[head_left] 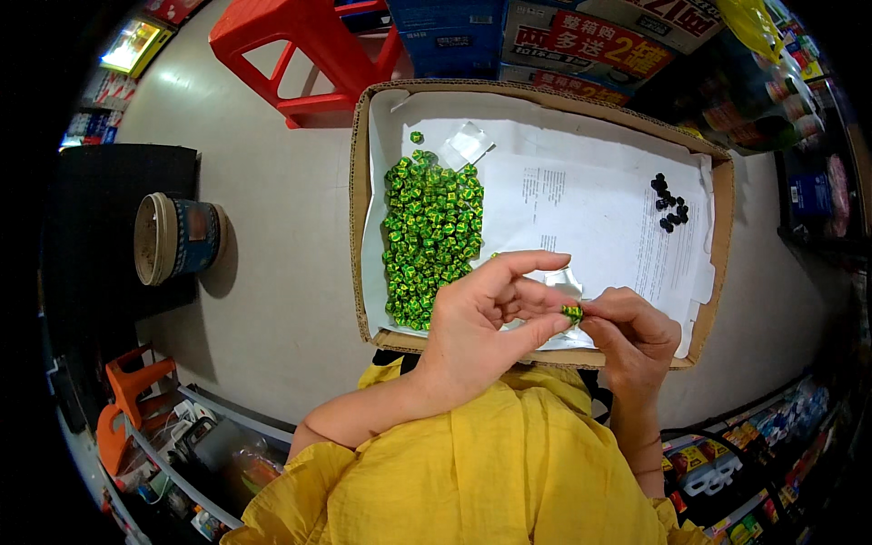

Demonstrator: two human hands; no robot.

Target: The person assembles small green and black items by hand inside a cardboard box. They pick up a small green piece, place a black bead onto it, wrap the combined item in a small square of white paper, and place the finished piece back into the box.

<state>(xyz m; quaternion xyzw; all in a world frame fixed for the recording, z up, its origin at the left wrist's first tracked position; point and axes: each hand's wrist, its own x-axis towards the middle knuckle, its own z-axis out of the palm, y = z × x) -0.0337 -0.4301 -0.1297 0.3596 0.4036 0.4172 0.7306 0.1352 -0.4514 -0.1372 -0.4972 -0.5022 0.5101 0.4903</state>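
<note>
A shallow cardboard box (pixel 361 209) lined with white printed paper lies in front of me. A heap of small green-wrapped sweets (pixel 429 229) fills its left part. Several small dark pieces (pixel 670 202) lie at its right. My left hand (pixel 486 318) and my right hand (pixel 631 334) meet over the box's near edge. Both pinch one green-wrapped sweet (pixel 572 313) between their fingertips. A clear plastic wrapper (pixel 568 283) lies just behind the fingers.
A red plastic stool (pixel 304 54) stands beyond the box, with printed cartons (pixel 581 45) behind it. A round tin (pixel 173 238) lies on its side on the floor at left. Another clear wrapper (pixel 468 143) lies at the box's far side. Shelves of goods line the right edge.
</note>
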